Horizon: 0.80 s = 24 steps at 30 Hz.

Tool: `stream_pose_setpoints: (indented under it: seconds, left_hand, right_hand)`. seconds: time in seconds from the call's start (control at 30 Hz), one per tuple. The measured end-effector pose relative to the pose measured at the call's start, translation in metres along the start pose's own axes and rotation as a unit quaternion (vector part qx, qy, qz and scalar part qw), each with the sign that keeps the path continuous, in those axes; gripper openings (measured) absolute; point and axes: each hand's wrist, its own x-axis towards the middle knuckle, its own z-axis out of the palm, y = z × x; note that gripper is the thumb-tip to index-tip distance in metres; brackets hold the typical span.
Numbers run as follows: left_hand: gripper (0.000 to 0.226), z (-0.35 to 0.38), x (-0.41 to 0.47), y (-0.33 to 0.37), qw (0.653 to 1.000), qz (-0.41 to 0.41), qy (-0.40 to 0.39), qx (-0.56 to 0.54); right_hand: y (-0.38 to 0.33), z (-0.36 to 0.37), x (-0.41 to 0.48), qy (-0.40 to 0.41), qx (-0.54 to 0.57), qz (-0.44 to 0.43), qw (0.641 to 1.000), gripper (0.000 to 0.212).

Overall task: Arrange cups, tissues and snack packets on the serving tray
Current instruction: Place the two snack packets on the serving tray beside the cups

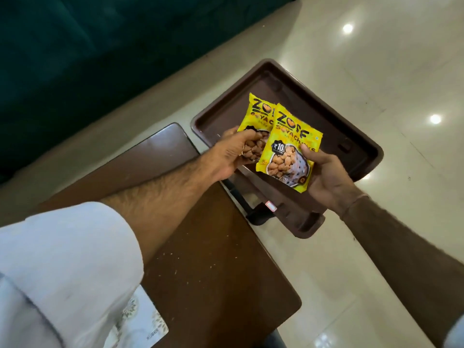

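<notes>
Two yellow snack packets hang over the brown serving tray (351,136), which lies on the pale floor. My left hand (231,154) grips the rear packet (253,114) by its lower part. The front packet (288,146) overlaps it and rests in my right hand (329,177), fingers curled around its lower right edge. Both packets are held flat, printed side up, above the tray's near half. The tray's bare far half shows no cups or tissues.
A dark brown wooden table (213,259) sits under my left forearm, its top speckled with crumbs. A white patterned tissue box (148,325) lies at its near left edge. A dark green sofa (88,59) fills the upper left. Glossy tiled floor (376,71) surrounds the tray.
</notes>
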Motion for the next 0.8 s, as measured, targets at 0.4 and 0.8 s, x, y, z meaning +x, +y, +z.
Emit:
stream_pose_setpoints:
  seconds: [0.4, 0.8]
  left_hand:
    - [0.027, -0.193, -0.157, 0.011, 0.984, 0.117, 0.079, -0.105]
    - [0.013, -0.380, -0.363, -0.068, 0.940, 0.158, 0.250, -0.169]
  right_hand:
    - [0.075, 0.164, -0.030, -0.163, -0.091, 0.015, 0.982, 0.048]
    - [0.235, 0.280, -0.089, -0.193, -0.233, 0.044, 0.952, 0.048]
